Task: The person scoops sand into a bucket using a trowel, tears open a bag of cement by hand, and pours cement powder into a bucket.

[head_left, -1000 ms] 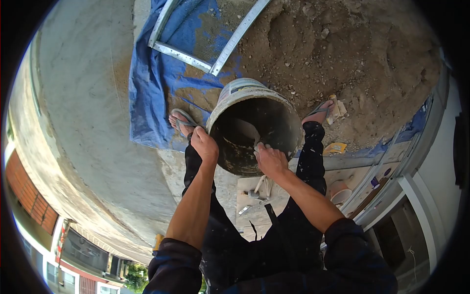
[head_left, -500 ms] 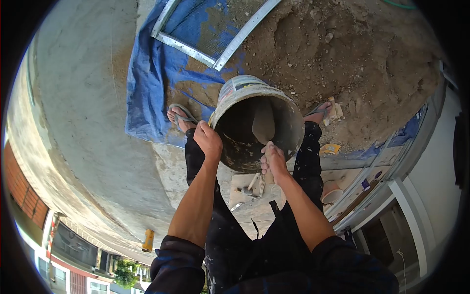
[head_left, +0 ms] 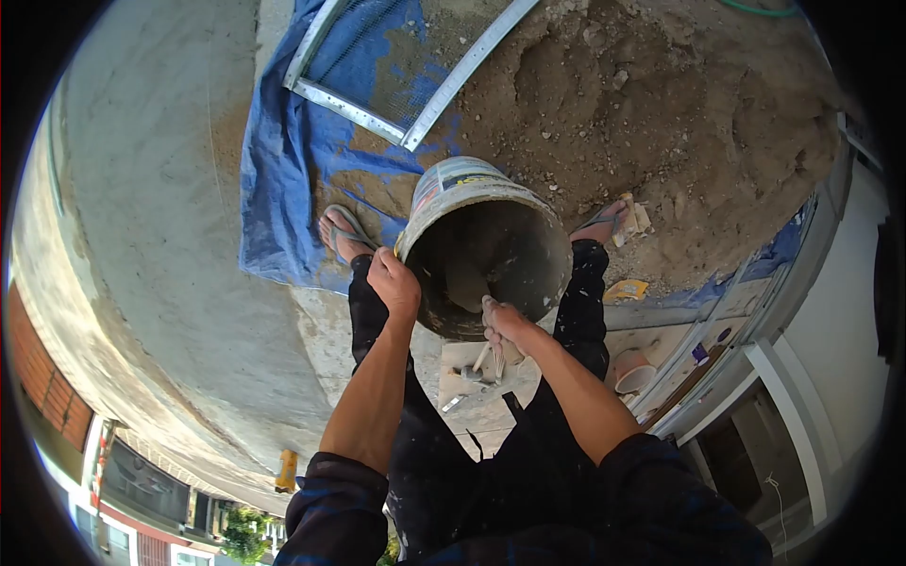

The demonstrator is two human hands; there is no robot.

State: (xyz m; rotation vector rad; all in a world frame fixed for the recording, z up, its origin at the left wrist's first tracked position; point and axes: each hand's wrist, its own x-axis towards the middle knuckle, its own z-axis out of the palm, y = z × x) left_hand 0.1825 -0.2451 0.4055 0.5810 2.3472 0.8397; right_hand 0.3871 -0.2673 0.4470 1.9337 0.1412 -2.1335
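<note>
A mortar-caked bucket (head_left: 455, 181) is tipped so its mouth faces me, between my two feet. My left hand (head_left: 394, 285) is closed on its rim at the left side. At the lower rim, my right hand (head_left: 507, 323) is wrapped round the handle of a trowel (head_left: 465, 286). The trowel's grey blade points into the bucket, low near the inner wall, and dim shade hides part of it. Grey residue coats the bucket's inside; how much lies at the bottom is hard to see.
A dirt pile (head_left: 642, 123) spreads ahead on a blue tarp (head_left: 274, 203), with a metal-framed mesh screen (head_left: 349, 106) at its left. Below the bucket, tools (head_left: 477, 368) lie on a board (head_left: 462, 415). A small pot (head_left: 634, 373) sits at right.
The trowel blade has moved down and left inside the bucket, and my right hand has dropped lower. The bucket has shifted slightly left in view; my left hand still grips its rim.
</note>
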